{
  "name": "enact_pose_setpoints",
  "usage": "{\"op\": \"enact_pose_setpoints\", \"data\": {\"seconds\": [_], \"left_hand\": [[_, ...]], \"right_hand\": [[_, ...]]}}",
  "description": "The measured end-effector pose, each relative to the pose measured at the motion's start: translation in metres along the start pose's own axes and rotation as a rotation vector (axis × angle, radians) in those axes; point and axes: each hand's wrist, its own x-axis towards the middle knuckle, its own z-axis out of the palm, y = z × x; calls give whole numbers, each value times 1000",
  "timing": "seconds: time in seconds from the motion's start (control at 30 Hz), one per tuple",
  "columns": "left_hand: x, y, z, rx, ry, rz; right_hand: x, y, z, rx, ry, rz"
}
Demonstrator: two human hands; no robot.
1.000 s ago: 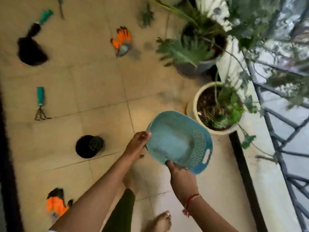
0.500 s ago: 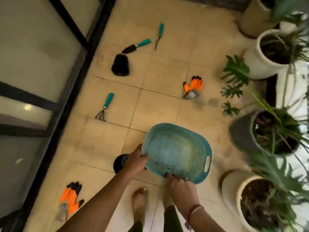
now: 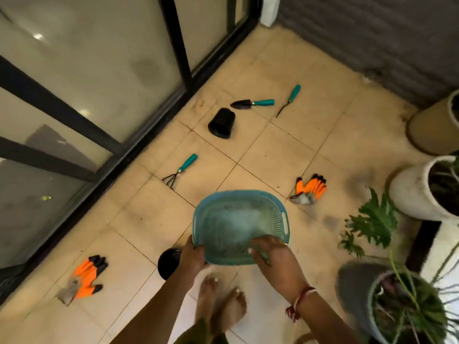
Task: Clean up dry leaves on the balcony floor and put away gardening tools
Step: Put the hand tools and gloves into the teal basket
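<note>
**Basket held above the balcony tiles**

My left hand [image 3: 193,256] grips the near-left rim of the teal perforated plastic basket [image 3: 238,224]. My right hand [image 3: 275,259] curls over its near edge. A few dark specks show inside, blurred. On the floor beyond lie a teal-handled trowel [image 3: 250,103], a teal-handled hand rake [image 3: 180,171] and a tipped black plastic pot [image 3: 221,123].

A home balcony: tiled floor [image 3: 285,150], potted plants [image 3: 419,189], sliding glass door [image 3: 104,70].
</note>
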Motion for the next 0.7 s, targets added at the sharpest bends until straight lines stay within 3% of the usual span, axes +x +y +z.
{"op": "enact_pose_setpoints", "data": {"seconds": [0.2, 0.37, 0.57, 0.7], "left_hand": [[9, 28, 24, -14, -54, -22], [23, 66, 45, -18, -73, 23], [71, 117, 86, -15, -39, 10], [121, 138, 111, 10, 11, 30]], "right_hand": [[78, 2, -46, 111, 169, 114], [172, -19, -60, 150, 187, 110], [318, -16, -56, 155, 1, -11], [382, 18, -57, 90, -33, -43]]}}
